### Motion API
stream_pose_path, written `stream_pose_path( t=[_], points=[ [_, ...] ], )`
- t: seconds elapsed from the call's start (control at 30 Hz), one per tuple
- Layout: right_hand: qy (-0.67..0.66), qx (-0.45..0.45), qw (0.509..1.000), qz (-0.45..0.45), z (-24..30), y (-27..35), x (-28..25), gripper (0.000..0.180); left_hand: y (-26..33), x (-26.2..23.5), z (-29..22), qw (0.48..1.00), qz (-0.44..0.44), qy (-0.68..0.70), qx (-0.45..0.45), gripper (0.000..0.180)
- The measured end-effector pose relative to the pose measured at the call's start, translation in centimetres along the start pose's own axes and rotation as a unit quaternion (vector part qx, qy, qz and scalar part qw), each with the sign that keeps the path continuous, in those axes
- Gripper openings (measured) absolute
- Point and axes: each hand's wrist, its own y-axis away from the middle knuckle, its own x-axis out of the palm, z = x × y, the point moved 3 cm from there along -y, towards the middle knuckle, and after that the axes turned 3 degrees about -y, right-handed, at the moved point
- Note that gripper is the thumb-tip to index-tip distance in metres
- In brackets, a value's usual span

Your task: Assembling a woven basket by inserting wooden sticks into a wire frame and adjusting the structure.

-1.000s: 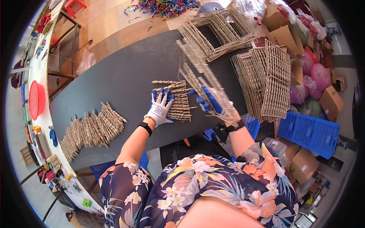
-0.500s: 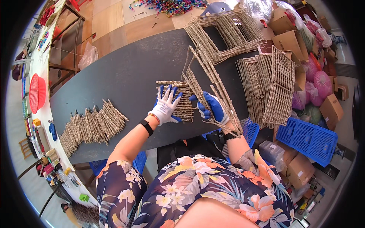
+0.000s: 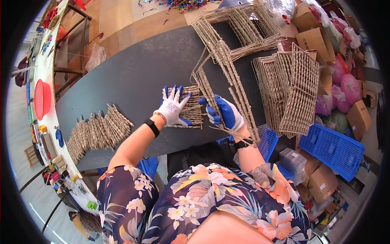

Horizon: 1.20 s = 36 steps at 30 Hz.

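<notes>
My left hand (image 3: 172, 106), in a white glove with blue fingertips, lies with its fingers spread on a slatted panel of beaded, twine-coloured rods (image 3: 191, 106). The panel rests flat on the dark table, partly hidden under that hand. My right hand (image 3: 227, 115), gloved alike, is closed around the near side of a large beaded wire frame (image 3: 227, 67). This frame is tilted up; one long side passes beyond my right wrist, and its far end reaches towards a stack of similar open frames (image 3: 248, 30). The panel's right edge is close to the held frame; whether they touch I cannot tell.
On the dark oval table (image 3: 122, 77), a fanned row of beaded panels (image 3: 99, 130) lies at left. More beaded racks (image 3: 286, 91) lean together at right. A blue plastic crate (image 3: 331, 150) and cardboard boxes (image 3: 319, 44) crowd the right side. A red basket (image 3: 42, 99) stands far left.
The view has shifted slightly. The held frame has tipped, its far end coming closer to the stacked frames. My left hand stays spread on the panel, and my right keeps its grip.
</notes>
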Motion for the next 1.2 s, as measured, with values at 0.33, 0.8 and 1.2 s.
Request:
stream_pose_path(
  t=[0.33,0.8,1.2],
  points=[
    [-0.050,0.042,0.998,0.017,-1.0,-0.5,-0.1,0.047,0.6,3.1,-1.7,1.000,0.004,-0.019,-0.005,0.113],
    [0.062,0.044,0.992,-0.104,1.5,13.2,-2.8,0.052,1.4,4.8,-1.5,0.993,-0.112,0.024,-0.014,0.117],
    [-0.094,0.071,0.986,-0.116,0.9,18.8,-3.1,0.056,1.6,5.1,-1.4,0.993,-0.114,0.006,0.006,0.108]
  ],
)
